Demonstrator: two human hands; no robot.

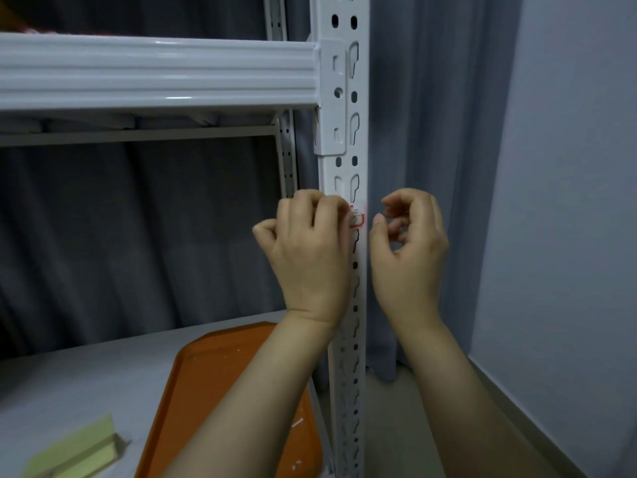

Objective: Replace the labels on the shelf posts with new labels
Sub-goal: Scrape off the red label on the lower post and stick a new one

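A white perforated shelf post runs up the middle of the view. A small white label with a red border is stuck on it at mid height. My left hand has its fingertips pinched on the label's left edge, covering part of it. To the right of the post, my right hand hovers with curled fingers, thumb near the label's right edge, holding nothing that I can see.
A white shelf beam joins the post at the upper left. On the lower shelf lie an orange tray with small white paper scraps and a pale green pad. A grey curtain hangs behind, a wall stands at the right.
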